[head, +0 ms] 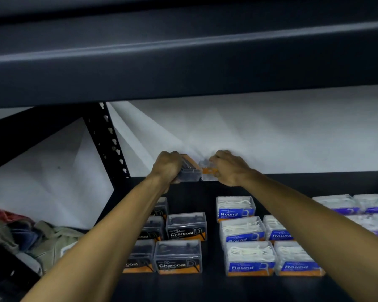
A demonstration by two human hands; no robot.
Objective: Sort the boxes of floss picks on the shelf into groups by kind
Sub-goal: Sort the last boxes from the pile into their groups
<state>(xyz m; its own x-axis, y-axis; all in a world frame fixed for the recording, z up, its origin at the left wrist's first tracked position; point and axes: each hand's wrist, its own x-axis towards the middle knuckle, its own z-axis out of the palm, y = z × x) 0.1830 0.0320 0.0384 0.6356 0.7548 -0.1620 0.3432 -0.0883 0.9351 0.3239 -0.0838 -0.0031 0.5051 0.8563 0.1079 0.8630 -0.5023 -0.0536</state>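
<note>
At the back of the dark shelf (210,286), my left hand (167,165) grips a dark Charcoal floss pick box (189,171) with an orange edge. Right beside it, my right hand (228,167) holds a clear box with white picks (207,171); the two boxes touch. Nearer to me, several black-and-orange Charcoal boxes (186,226) stand grouped on the left. Several blue-labelled Round boxes (235,208) stand grouped in the middle. Purple-labelled clear boxes (358,204) sit at the right, partly behind my right forearm.
A black perforated upright post (109,140) rises at the shelf's left end. A pile of cloth (26,238) lies beyond it at the lower left. The upper shelf beam (183,53) hangs low overhead. A white wall backs the shelf.
</note>
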